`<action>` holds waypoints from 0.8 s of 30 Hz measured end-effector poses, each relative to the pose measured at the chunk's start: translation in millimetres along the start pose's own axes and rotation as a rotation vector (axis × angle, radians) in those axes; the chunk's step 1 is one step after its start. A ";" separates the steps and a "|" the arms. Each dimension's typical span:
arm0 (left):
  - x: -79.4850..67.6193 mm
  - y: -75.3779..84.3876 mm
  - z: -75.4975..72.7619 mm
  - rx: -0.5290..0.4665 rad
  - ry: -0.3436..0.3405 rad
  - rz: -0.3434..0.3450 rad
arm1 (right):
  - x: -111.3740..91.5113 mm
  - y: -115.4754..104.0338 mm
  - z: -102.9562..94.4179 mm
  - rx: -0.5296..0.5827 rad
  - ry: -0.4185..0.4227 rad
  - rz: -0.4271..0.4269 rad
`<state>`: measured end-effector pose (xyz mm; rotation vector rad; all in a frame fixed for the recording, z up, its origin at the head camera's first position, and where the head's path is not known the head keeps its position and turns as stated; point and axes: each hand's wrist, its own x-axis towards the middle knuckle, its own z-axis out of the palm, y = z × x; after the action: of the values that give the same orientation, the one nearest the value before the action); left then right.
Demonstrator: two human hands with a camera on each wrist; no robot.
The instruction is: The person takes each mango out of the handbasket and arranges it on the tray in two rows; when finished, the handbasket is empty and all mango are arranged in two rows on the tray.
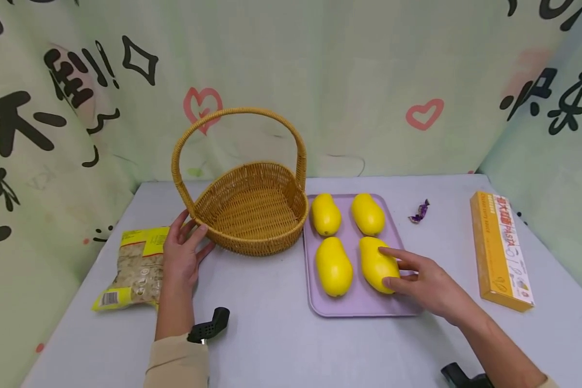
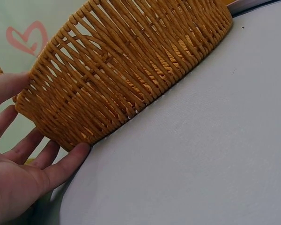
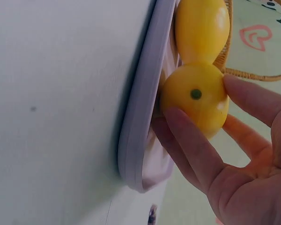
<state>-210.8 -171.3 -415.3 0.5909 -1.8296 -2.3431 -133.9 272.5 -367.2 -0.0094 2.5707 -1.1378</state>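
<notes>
A brown wicker basket (image 1: 252, 210) with a tall arched handle stands left of the middle of the table. My left hand (image 1: 184, 250) grips its left end by the rim, fingers and thumb spread around the weave in the left wrist view. On the lilac tray (image 1: 354, 310) lie several yellow papayas, in two rows. My right hand (image 1: 419, 283) holds the near right papaya (image 1: 375, 264) between thumb and fingers. Seen from the right wrist, this papaya (image 3: 194, 93) turns its dark green end spot to the camera. Three other papayas, among them the near left one (image 1: 333, 267), lie beside and behind it.
Left of the basket lies a yellow-topped clear bag (image 1: 143, 269) of pale food, partly behind my left hand. A purple-wrapped candy (image 1: 420, 211) lies right of the tray. Farther right is an orange and white box (image 1: 501, 250). A printed curtain (image 1: 359, 81) hangs behind the table.
</notes>
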 end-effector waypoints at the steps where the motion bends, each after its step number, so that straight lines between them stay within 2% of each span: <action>1: 0.1 0.3 -0.4 -0.001 0.002 -0.003 | 0.2 0.7 -0.4 0.001 -0.005 -0.004; 17: -0.4 -2.9 3.0 -0.011 -0.007 0.007 | -4.2 2.5 -6.4 0.004 -0.040 0.030; 24: -0.1 -1.5 3.9 -0.013 -0.011 0.001 | -5.8 1.8 -8.7 0.011 -0.058 0.008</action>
<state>-211.9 -167.4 -415.9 0.5764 -1.8172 -2.3604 -130.7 280.8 -361.3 -0.0291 2.5114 -1.1319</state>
